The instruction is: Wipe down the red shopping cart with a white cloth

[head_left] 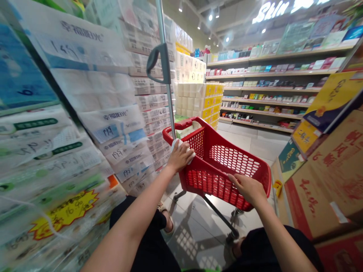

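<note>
A red plastic shopping basket (241, 160) on a wheeled frame stands in front of me in a shop aisle. My left hand (179, 155) presses a white cloth (189, 152) against the basket's near left rim, fingers closed over it. My right hand (247, 187) lies flat against the outside of the basket's near wall, fingers stretched out, holding nothing. The basket is empty inside. A grey metal pole with a dark handle (159, 64) rises from the cart at its left.
Stacked packs of tissue paper (85, 113) fill the left side, close to my arm. Cardboard boxes (329, 177) stand at the right. Shelves of goods (269, 87) line the back. The tiled floor (198, 234) shows under the cart, between my knees.
</note>
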`<state>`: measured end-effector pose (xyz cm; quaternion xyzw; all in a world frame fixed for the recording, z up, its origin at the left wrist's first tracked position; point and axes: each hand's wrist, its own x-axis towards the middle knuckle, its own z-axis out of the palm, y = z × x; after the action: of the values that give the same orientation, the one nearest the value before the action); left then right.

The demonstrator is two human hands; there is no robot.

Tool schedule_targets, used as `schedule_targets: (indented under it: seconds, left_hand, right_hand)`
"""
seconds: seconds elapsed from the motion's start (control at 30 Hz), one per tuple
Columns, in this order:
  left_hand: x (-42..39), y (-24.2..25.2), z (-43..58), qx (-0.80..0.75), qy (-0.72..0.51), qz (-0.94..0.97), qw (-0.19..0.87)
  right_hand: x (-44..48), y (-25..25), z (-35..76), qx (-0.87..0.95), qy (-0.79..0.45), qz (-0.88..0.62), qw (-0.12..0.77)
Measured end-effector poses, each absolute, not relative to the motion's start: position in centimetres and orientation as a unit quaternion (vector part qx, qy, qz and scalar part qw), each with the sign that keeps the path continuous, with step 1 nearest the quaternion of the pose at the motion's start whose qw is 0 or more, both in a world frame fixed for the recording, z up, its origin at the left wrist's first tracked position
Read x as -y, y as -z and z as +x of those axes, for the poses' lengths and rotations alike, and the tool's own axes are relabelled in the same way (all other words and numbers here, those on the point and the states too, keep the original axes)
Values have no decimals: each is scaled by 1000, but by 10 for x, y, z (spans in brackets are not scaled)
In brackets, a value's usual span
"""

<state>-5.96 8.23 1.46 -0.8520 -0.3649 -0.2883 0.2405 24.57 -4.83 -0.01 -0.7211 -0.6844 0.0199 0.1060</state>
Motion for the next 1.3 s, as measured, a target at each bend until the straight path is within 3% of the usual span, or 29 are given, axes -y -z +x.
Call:
schedule_targets:
  seconds: [0.17, 0.5, 0.63, 1.0, 1.3]
  left_hand:
    - [-56, 2, -27, 436, 316, -817, 206]
    - [14, 36, 77, 290, 277, -906, 138]
    - [-9, 29, 59, 233, 223, -931, 169]
    - [-96, -19, -84, 378, 228, -859, 261]
    - [-79, -5, -60, 459, 329, -798, 210]
  right_hand:
    - [48, -1, 231, 691, -26, -714, 111]
    - [49, 5, 234, 696, -30, -708, 119]
    - [49, 6, 239, 682, -19, -722, 114]
    - [46, 3, 231, 684, -21, -719, 121]
    - [47, -2, 219, 689, -36, -715, 117]
